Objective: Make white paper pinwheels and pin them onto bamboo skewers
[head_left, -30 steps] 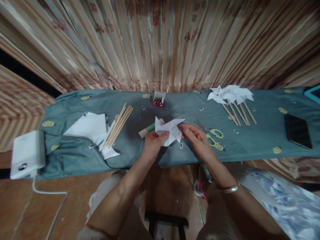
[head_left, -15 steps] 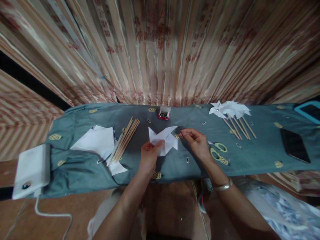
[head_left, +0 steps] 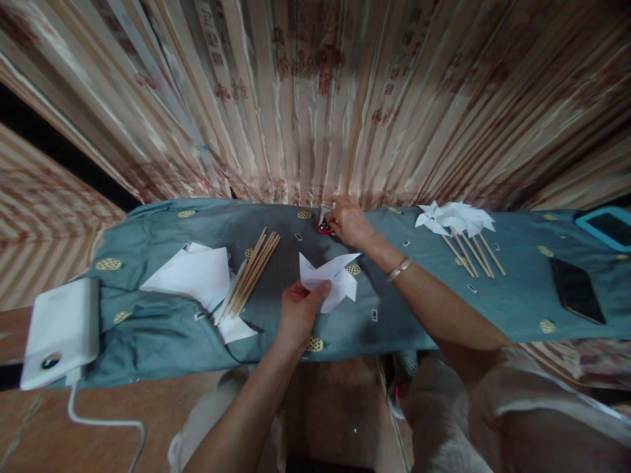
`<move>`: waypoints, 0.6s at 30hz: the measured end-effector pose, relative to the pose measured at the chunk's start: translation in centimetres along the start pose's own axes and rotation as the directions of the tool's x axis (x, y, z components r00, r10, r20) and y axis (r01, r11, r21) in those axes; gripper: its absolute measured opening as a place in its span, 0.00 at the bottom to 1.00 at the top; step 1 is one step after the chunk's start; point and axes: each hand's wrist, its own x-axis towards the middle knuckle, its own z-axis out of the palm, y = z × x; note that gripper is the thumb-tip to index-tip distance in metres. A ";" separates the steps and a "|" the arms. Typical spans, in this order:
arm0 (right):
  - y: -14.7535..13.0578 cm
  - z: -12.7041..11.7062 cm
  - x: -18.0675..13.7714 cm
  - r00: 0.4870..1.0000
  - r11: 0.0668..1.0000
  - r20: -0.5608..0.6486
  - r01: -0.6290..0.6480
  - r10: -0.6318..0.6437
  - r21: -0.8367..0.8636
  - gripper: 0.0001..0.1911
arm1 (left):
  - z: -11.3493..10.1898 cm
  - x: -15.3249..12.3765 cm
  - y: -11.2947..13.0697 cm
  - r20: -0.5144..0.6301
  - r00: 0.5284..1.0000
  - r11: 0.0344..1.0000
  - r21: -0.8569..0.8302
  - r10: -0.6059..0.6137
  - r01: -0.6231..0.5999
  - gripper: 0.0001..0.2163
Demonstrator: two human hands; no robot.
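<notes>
Clock read from the held pinwheel. Long table, grey-green cloth (head_left: pixel 404 318), yellow pineapple prints, wrinkled toward 8. Striped curtain (head_left: pixel 276 98) with reddish motifs behind, 12; brown tiled floor (head_left: pixel 340 401) at 6. Wooden sticks (head_left: pixel 256 272) bundled at 9, white paper sheets (head_left: pixel 190 276) farther out at 9; white device (head_left: pixel 62 328) with cable between 8 and 9. Finished pinwheels (head_left: pixel 461 217) on sticks, overlapping, at 2; black phone (head_left: pixel 576 289) at 3, blue-framed tablet (head_left: pixel 611 226) just above 3.

Paper pinwheel (head_left: pixel 341 289): table middle, in left hand (head_left: pixel 298 312), pinched under thumb. Plain white, pointed folded blades spread, tips toward 11, 2 and 4. Right hand (head_left: pixel 352 226) at 12, fingers at small red box (head_left: pixel 324 230), lid up, dark bits inside; can't tell whether it grips anything.
</notes>
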 end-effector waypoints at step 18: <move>1.0 2.5 1.1 1.000 0.997 0.012 -0.024 0.024 0.071 0.10 | -0.1 0.0 0.0 0.016 1.000 0.999 -0.029 0.019 -0.018 0.15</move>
